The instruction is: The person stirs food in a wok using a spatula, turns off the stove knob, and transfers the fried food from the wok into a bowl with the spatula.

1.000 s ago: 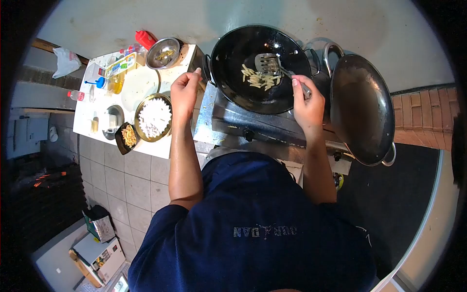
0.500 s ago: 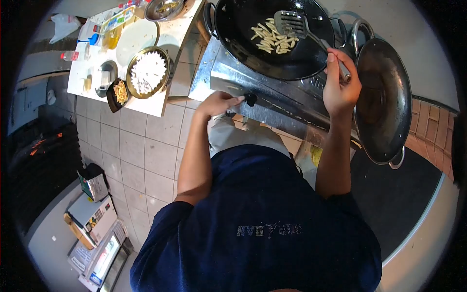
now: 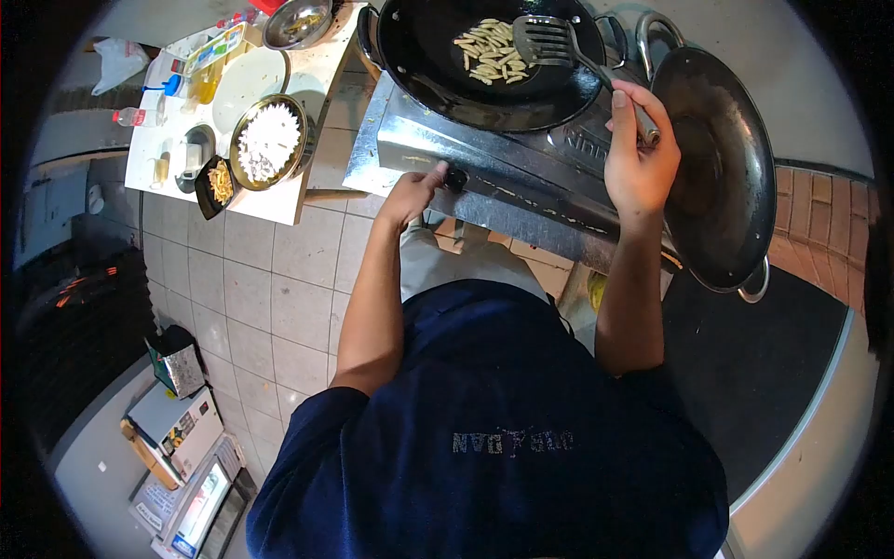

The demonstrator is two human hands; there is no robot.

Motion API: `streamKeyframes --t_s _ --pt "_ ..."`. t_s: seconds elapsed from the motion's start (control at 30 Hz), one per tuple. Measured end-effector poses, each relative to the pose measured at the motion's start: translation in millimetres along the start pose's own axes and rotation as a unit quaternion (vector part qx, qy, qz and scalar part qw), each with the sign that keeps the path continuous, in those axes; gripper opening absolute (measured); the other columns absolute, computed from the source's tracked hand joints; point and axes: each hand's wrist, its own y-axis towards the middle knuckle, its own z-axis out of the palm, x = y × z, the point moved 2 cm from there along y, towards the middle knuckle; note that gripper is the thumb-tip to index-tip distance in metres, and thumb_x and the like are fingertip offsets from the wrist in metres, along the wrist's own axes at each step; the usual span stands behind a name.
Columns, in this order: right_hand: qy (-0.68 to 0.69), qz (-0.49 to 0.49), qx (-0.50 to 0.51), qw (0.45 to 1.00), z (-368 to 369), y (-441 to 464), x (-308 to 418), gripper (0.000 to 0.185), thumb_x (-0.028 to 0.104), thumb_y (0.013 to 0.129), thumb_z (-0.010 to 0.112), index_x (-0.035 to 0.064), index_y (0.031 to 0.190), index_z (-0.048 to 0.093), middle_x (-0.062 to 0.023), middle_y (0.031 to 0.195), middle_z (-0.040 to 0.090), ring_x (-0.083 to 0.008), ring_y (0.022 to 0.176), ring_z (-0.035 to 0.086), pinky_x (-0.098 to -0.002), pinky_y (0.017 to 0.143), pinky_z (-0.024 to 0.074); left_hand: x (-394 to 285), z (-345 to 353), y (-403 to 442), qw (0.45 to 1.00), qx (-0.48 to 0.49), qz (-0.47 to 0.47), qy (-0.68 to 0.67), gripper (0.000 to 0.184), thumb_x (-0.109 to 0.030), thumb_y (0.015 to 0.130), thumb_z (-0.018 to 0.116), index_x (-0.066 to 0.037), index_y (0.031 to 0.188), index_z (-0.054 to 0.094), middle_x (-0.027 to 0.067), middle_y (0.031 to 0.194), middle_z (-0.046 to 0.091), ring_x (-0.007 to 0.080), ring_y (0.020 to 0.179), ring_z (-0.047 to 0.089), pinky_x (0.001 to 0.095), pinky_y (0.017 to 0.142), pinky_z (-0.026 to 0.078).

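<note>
The handle of a slotted turner (image 3: 547, 42) is pinched between the thumb and fingers of the right hand (image 3: 643, 154), with the handle's end shown past the palm side. The turner's head is held out ahead of those fingers, inside a black wok (image 3: 447, 93), where its edge is set right at a heap of pale strips (image 3: 489, 54). The strips are thus placed beyond the fingers and to their left, well apart from them; only by the turner are they reached.

The left hand (image 3: 413, 197) is lowered to the front of the metal stove (image 3: 419, 140), its thumb brought to a black knob (image 3: 455, 179) (whether the knob is pinched or merely touched cannot be told, since the other fingers are partly hidden). The wok is carried on the stove, its near rim raised above the front panel.

To the right of the right hand, a second wok (image 3: 722, 177) is seen tilted, its inside darkened and browned. To the left, on a white tabletop (image 3: 321, 70), white chopped food (image 3: 268, 144) is held in a gold-coloured bowl (image 3: 300, 149); beside it, browned strips (image 3: 221, 182) are contained in a black dish (image 3: 207, 200), and a white plate (image 3: 247, 88) is laid behind.
</note>
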Motion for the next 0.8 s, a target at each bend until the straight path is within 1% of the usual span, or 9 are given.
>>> streamKeyframes --t_s 0.1,0.3,0.43,0.53,0.63,0.67,0.7,0.77,0.8 --pt "0.001 0.022 -0.004 1.0 -3 -3 1 0.013 0.01 0.093 0.063 0.0045 0.103 0.068 -0.0049 0.091 0.07 -0.0068 0.082 0.063 -0.0214 0.074 0.0498 -1 2 4 0.99 0.028 0.099 0.096 0.047 -0.037 0.089 0.068 0.01 0.091 0.068 0.0127 0.077 0.066 0.0168 0.072 0.056 0.0323 0.071 0.046" --pt "-0.004 0.013 -0.004 1.0 0 -2 0 0.013 0.011 0.093 0.063 0.0046 0.103 0.068 -0.0057 0.091 0.071 -0.0075 0.081 0.064 -0.0224 0.073 0.0502 -4 2 7 0.996 0.03 0.035 0.077 0.05 -0.037 0.087 0.07 0.013 0.095 0.067 0.0143 0.083 0.068 0.0177 0.08 0.058 0.0324 0.078 0.047" --pt "-0.011 0.034 0.002 0.999 9 2 2 0.013 0.012 0.093 0.063 0.0044 0.102 0.068 -0.0059 0.091 0.071 -0.0084 0.08 0.064 -0.0233 0.073 0.0503 2 -4 8 0.995 0.038 0.058 0.07 0.055 -0.044 0.088 0.067 0.011 0.096 0.068 0.0114 0.077 0.064 0.018 0.075 0.055 0.0337 0.073 0.046" --pt "-0.008 0.027 0.014 1.0 19 2 -1 0.014 0.014 0.093 0.063 0.0042 0.101 0.068 -0.0071 0.087 0.07 -0.0087 0.077 0.063 -0.0239 0.071 0.0498 3 -20 19 0.988 0.059 0.047 0.131 0.055 -0.046 0.087 0.067 0.007 0.103 0.069 0.0203 0.097 0.07 0.0241 0.09 0.062 0.0339 0.084 0.047" --pt "-0.055 0.06 0.055 0.995 28 1 -5 0.014 0.016 0.093 0.063 0.0043 0.1 0.068 -0.0093 0.085 0.069 -0.0087 0.076 0.063 -0.0251 0.069 0.0496 -11 -57 17 0.977 0.061 0.08 0.187 0.053 -0.048 0.087 0.066 0.002 0.102 0.072 0.0173 0.1 0.07 0.0253 0.09 0.062 0.034 0.085 0.046" --pt "-0.055 0.037 0.042 0.997 31 1 -7 0.016 0.018 0.092 0.063 0.0048 0.1 0.068 -0.0117 0.084 0.069 -0.0102 0.074 0.064 -0.0263 0.068 0.0496 -31 -69 1 0.976 0.025 0.078 0.2 0.05 -0.049 0.088 0.063 -0.001 0.097 0.074 0.0136 0.092 0.07 0.0227 0.083 0.061 0.0323 0.082 0.047" --pt "-0.052 0.031 0.037 0.997 36 3 -5 0.016 0.018 0.092 0.063 0.0048 0.1 0.068 -0.0117 0.084 0.069 -0.0102 0.074 0.064 -0.0263 0.068 0.0496 -36 -80 -2 0.986 -0.002 0.055 0.158 0.052 -0.05 0.088 0.062 0.0 0.092 0.074 0.0092 0.078 0.066 0.0183 0.073 0.055 0.0303 0.068 0.046" --pt "-0.087 0.037 0.03 0.995 44 4 -3 0.016 0.017 0.092 0.063 0.0052 0.1 0.068 -0.0133 0.086 0.07 -0.0166 0.075 0.067 -0.028 0.069 0.0506 -52 -106 1 0.984 -0.036 0.084 0.154 0.05 -0.049 0.089 0.063 0.0 0.087 0.074 0.0158 0.083 0.068 0.0221 0.081 0.061 0.0358 0.078 0.048" --pt "-0.075 -0.011 0.031 0.997 53 7 -2 0.015 0.016 0.091 0.063 0.0054 0.101 0.067 -0.0149 0.089 0.07 -0.024 0.078 0.07 -0.0302 0.071 0.0516 -60 -114 -4 0.986 -0.068 0.096 0.114 0.049 -0.047 0.09 0.062 0.001 0.088 0.074 0.014 0.079 0.065 0.0206 0.079 0.058 0.0345 0.077 0.047"
